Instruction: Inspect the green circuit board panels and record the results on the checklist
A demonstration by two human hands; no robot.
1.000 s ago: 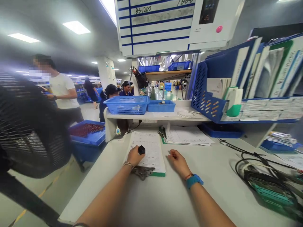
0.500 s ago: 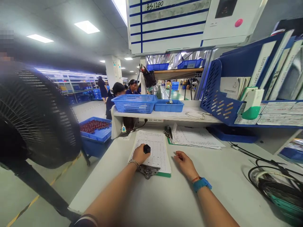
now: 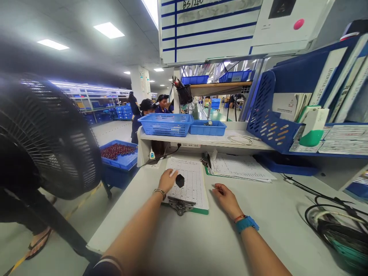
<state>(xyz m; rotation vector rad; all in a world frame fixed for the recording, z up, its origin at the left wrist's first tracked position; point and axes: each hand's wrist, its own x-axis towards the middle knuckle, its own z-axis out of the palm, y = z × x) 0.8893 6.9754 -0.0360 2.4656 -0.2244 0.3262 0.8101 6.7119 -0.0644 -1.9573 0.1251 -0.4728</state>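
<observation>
My left hand (image 3: pixel 168 181) rests on a printed grid form (image 3: pixel 191 180) clipped to a clipboard, its fingertips close to a small black hexagonal object (image 3: pixel 179 180). That object lies on the paper, and it looks apart from my fingers. A metal clip (image 3: pixel 180 207) holds the form at the end nearest me. My right hand (image 3: pixel 227 200) lies on the white bench top (image 3: pixel 270 230) beside the clipboard, holding nothing, its fingers loosely curled. Further papers (image 3: pixel 240 168) lie just beyond it.
A black fan (image 3: pixel 48 134) stands left of the bench, beside a blue bin of dark red parts (image 3: pixel 118 152). On the shelf ahead are a blue mesh basket (image 3: pixel 165 125), a blue tray (image 3: pixel 207 128) and a white cable coil (image 3: pixel 240 140). Black cables (image 3: pixel 330 222) lie at right.
The black object no longer sits under my left fingers; it lies on the form to the right of that hand. My head has turned slightly, shifting the scene.
</observation>
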